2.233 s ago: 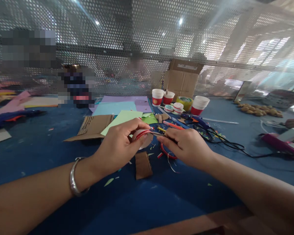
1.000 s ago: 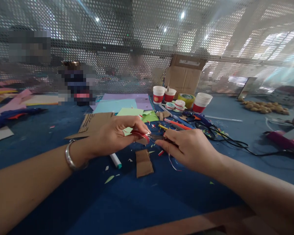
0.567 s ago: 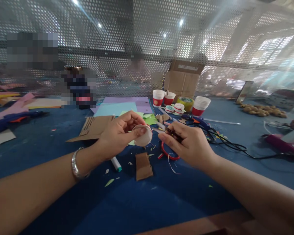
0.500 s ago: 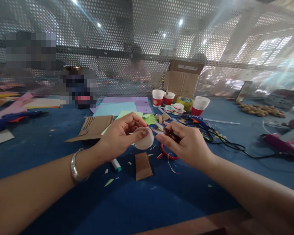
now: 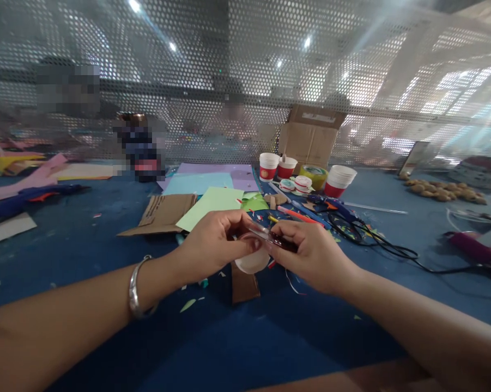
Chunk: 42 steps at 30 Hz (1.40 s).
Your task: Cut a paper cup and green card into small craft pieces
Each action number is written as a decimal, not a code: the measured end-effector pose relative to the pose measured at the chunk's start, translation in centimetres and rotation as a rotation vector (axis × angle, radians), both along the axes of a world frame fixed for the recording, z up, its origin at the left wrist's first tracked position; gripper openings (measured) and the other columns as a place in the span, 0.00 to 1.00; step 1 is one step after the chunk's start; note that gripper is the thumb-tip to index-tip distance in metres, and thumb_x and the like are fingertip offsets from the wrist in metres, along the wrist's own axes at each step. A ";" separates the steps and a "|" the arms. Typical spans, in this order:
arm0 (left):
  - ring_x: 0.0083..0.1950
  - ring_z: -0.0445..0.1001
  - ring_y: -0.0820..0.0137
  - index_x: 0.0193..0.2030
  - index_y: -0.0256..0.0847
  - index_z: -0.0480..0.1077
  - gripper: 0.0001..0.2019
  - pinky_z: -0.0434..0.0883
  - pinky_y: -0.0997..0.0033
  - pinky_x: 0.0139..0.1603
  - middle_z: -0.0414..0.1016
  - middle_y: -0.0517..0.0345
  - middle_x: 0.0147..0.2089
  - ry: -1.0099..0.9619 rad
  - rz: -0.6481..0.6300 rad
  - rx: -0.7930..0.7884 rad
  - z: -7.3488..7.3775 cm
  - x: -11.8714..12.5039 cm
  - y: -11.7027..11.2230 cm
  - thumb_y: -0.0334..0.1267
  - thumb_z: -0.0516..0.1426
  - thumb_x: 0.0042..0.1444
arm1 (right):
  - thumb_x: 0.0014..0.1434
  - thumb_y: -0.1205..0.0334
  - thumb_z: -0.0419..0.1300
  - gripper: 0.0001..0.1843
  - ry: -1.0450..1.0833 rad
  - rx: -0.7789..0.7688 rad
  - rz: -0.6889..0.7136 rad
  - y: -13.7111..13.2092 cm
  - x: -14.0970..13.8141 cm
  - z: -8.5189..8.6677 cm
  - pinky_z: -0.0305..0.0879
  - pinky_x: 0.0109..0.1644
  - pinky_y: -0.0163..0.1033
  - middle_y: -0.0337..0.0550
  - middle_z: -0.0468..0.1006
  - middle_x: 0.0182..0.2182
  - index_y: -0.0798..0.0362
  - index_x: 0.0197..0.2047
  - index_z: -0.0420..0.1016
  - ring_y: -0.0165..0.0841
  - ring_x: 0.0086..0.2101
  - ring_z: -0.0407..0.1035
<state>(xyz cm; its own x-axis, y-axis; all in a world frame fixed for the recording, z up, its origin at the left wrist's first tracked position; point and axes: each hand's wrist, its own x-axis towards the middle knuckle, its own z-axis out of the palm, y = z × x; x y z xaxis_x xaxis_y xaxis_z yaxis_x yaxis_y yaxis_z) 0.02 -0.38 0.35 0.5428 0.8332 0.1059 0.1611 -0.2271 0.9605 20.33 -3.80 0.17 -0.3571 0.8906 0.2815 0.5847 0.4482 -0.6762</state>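
My left hand (image 5: pixel 218 239) is closed on a small round white paper piece (image 5: pixel 252 261), which looks like the cut-off bottom of a paper cup. Scissors (image 5: pixel 264 233) with dark handles are gripped in my right hand (image 5: pixel 314 253). Their metal blades lie over the upper edge of the white piece, close to my left fingertips. How far the blades are apart cannot be made out. Below the hands a brown cardboard strip (image 5: pixel 245 288) lies on the blue table, partly covered by the white piece.
Green paper (image 5: pixel 212 204) and a folded cardboard piece (image 5: pixel 167 212) lie beyond my left hand. Red-and-white paper cups (image 5: pixel 340 179), yellow tape (image 5: pixel 314 175) and a blue glue gun (image 5: pixel 339 207) with a black cord stand or lie farther back. Paper scraps are scattered around.
The scissors have moved left onto the white piece, and my two hands have come closer together. The whole view has shifted slightly.
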 end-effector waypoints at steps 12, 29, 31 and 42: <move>0.31 0.73 0.75 0.39 0.39 0.75 0.13 0.67 0.77 0.31 0.78 0.62 0.31 -0.174 -0.017 -0.260 0.4 0.0 0.0 0.39 0.69 0.50 | 0.59 0.50 0.66 0.16 0.381 -0.369 0.164 0.7 0.8 0.6 0.54 0.25 0.32 0.32 0.65 0.23 0.55 0.34 0.72 0.24 0.22 0.57; 0.33 0.72 0.76 0.42 0.42 0.63 0.15 0.71 0.80 0.32 0.74 0.64 0.33 -0.292 0.084 -0.201 0.2 0.1 0.4 0.36 0.66 0.56 | 0.63 0.43 0.60 0.21 0.225 -0.085 -0.007 0.9 1.2 0.5 0.50 0.28 0.35 0.33 0.62 0.24 0.54 0.35 0.69 0.26 0.25 0.54; 0.33 0.74 0.75 0.41 0.42 0.63 0.15 0.72 0.79 0.32 0.75 0.64 0.33 -0.358 0.103 -0.212 0.3 0.1 0.5 0.35 0.66 0.55 | 0.65 0.42 0.57 0.21 0.169 -0.035 -0.035 0.8 1.2 0.4 0.50 0.28 0.35 0.33 0.62 0.24 0.54 0.36 0.69 0.26 0.25 0.54; 0.37 0.74 0.73 0.37 0.42 0.62 0.12 0.74 0.74 0.37 0.73 0.63 0.35 -0.490 0.085 -0.118 0.2 0.4 0.1 0.32 0.64 0.58 | 0.66 0.45 0.57 0.19 0.046 0.109 -0.059 0.2 1.1 0.3 0.55 0.29 0.34 0.37 0.69 0.28 0.54 0.40 0.72 0.27 0.26 0.58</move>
